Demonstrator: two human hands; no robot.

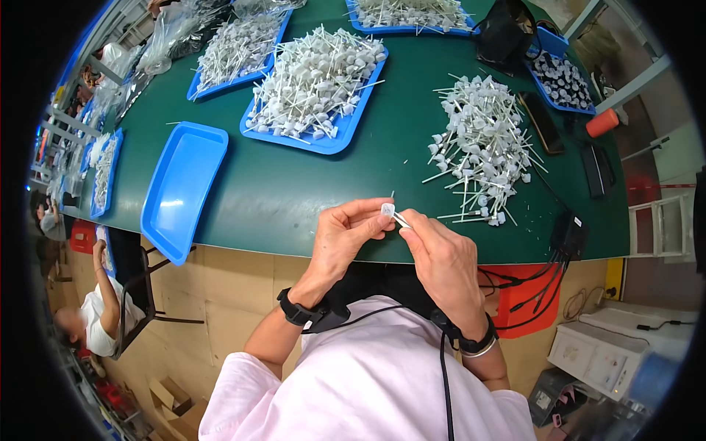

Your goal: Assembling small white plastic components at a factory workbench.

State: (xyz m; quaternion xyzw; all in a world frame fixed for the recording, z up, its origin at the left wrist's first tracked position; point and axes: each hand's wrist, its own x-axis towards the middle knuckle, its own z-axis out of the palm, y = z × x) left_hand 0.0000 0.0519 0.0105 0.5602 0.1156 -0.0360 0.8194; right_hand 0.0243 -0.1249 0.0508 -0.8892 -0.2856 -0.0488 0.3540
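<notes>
Desk, green and broad (pixel 250 213), carries the work. A blue tray heaped with white-headed sticks (pixel 323 145) sits ahead of the hands, and a deep blue tray (pixel 170 184) lies to their left, over the near edge. A loose pile of white-headed sticks (pixel 485 140) spreads on the bare green surface, ahead and to the right. At the near edge, the left hand (pixel 338 239) and the right hand (pixel 445 261) come together, fingers curled. A small white cap (pixel 387 210) lies between them, pinched at the left thumb and fingertips. The right thumb and forefinger close on a slender pale shaft (pixel 401 220) just beside that cap; whether the two are joined cannot be told.
</notes>
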